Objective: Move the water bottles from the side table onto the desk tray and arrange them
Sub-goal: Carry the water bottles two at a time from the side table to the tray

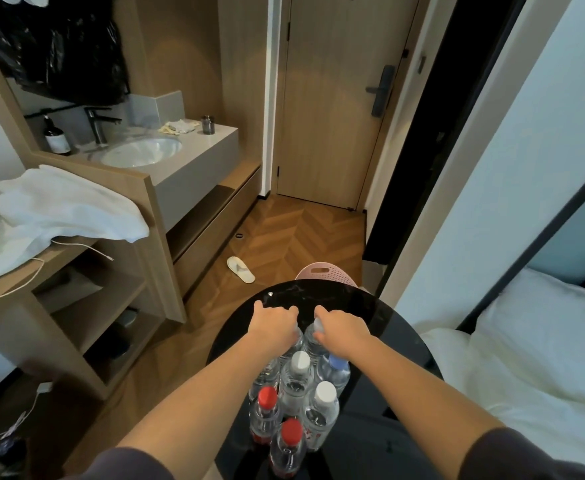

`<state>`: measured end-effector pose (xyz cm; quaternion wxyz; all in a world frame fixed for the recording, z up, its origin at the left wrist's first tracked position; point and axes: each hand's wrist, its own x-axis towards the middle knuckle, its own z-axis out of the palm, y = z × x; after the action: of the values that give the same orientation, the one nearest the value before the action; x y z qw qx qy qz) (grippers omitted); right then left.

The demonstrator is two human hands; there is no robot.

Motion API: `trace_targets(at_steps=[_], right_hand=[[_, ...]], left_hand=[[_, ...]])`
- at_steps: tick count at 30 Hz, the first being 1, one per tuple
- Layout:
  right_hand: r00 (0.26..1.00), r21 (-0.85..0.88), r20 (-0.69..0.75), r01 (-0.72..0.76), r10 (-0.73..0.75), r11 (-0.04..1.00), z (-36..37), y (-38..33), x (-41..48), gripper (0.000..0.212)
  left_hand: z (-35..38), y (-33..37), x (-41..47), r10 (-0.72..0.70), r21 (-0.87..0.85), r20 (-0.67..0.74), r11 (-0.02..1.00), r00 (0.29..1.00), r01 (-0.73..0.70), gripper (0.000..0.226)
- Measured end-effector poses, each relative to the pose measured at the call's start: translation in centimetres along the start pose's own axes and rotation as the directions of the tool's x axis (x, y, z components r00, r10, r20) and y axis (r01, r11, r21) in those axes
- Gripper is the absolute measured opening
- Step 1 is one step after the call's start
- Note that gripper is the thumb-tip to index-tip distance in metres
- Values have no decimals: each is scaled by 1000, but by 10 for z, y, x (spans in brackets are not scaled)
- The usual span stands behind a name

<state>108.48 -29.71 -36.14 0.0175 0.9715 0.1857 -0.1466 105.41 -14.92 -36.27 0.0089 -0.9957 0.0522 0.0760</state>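
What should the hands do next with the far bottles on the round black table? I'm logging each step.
Probably lift straight up: the left hand and right hand each close over the top of one of the two farthest clear plastic water bottles on the round black table, while nearer bottles stand tightly clustered, so sideways pulls could topple them.

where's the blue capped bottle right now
In the head view, the blue-capped bottle stands on the round black table, at the cluster's right edge, just below the right hand.
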Motion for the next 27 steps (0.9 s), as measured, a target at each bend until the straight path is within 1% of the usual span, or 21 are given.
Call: trace_targets(at_steps=[3,5,10,16,21,27], right_hand=[[1000,40,-16,-13,14,999,-2,2,3,34],[999,91,-31,-38,41,995,-4,8,4,30],[985,178,-103,-122,142,976,-4,30,-4,20],[943,161,-201,-235,265,959,2,47,-22,15],[925,163,-215,-281,312,946,12,52,-43,13],[905,180,-225,-326,362,928,27,46,-73,16]], left_hand=[[3,-2,5,-14,-23,-34,1000,999,13,12],[3,-6,7,-16,-7,-55,1000,998,16,11],[-7,-24,8,-55,22,-134,998,989,59,19],[-18,-60,-7,-123,0,-178,992,976,125,21],[-14,-80,-32,-155,-1,-144,988,977,156,27],[6,-85,-70,-171,-66,-82,984,982,166,15]])
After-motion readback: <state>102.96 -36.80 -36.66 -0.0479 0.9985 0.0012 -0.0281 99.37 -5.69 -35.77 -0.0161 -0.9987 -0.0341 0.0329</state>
